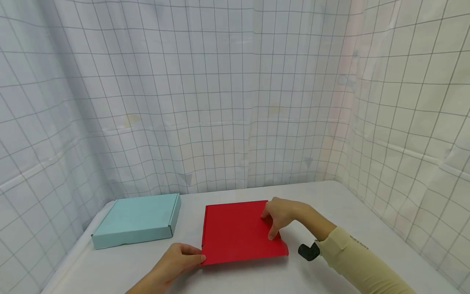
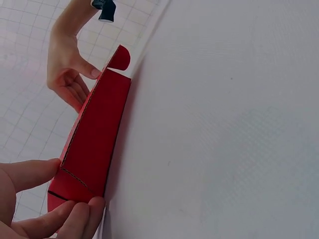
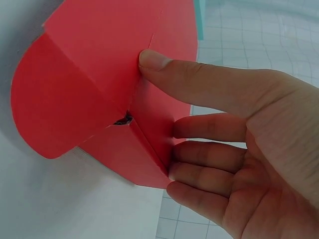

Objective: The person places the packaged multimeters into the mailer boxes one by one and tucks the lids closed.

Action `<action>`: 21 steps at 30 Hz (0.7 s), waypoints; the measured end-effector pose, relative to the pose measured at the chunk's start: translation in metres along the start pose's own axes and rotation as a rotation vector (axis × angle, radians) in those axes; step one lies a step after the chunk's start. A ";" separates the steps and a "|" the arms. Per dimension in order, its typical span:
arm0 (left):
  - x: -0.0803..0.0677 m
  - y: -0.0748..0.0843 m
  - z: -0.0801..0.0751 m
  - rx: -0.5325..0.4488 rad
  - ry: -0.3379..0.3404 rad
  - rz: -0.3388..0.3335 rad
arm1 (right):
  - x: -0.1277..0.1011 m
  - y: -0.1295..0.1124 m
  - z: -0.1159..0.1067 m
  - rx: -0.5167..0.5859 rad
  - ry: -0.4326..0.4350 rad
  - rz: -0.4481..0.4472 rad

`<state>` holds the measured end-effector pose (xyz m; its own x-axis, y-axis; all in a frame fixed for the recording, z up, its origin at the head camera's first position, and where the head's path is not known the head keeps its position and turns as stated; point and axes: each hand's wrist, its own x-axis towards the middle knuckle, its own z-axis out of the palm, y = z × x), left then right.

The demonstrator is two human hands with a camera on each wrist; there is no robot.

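A flat red cardboard box (image 1: 235, 232) sits on the white table in front of me. My left hand (image 1: 180, 263) grips its near left corner; in the left wrist view the thumb is at the lid's edge and the fingers are against the side. My right hand (image 1: 284, 214) rests on the lid's right edge. The right wrist view shows the thumb at a crease and the other fingers extended along the red surface, pressing it. A rounded flap (image 3: 55, 104) sticks out at the near right corner. The inside of the box is hidden.
A closed light blue box (image 1: 139, 220) lies on the table (image 1: 323, 192) to the left of the red one. White grid-patterned curtains (image 1: 220, 94) surround the table at the back and sides. A black device (image 1: 309, 251) is on my right wrist.
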<state>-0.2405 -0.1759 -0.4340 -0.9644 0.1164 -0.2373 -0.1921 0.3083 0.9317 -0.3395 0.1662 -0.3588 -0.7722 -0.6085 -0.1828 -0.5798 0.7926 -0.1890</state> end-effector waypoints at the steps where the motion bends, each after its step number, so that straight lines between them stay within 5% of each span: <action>1: 0.000 0.000 0.000 0.005 0.008 0.001 | 0.000 0.000 0.000 -0.001 0.000 0.001; 21: 0.007 0.002 0.002 0.190 0.081 0.038 | -0.008 0.007 0.003 0.049 0.024 -0.018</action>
<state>-0.2476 -0.1728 -0.4342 -0.9832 0.0574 -0.1733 -0.1252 0.4786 0.8691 -0.3363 0.1765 -0.3614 -0.7680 -0.6211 -0.1562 -0.5809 0.7782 -0.2387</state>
